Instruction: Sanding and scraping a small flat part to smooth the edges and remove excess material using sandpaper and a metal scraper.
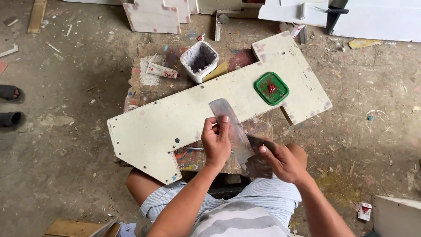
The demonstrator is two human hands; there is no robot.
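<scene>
A cream-painted cut board point(175, 118) lies across a paint-spattered low block point(153, 83). My left hand point(216, 142) pinches the middle of a flat metal scraper blade point(226, 115) that rests on the board. My right hand point(280, 162) grips a second, darker scraper point(256, 156) at the near end of the blade, by the board's front edge. A green square lid point(271, 88) with a red blob of putty sits on the board's right part.
A white tub point(200, 60) with dark contents and a squeezed tube point(161, 70) sit on the block behind the board. White panels point(377, 19) lean at the back. Another person's sandalled feet point(9, 105) are at the left edge. A small carton point(364, 211) lies on the dusty floor.
</scene>
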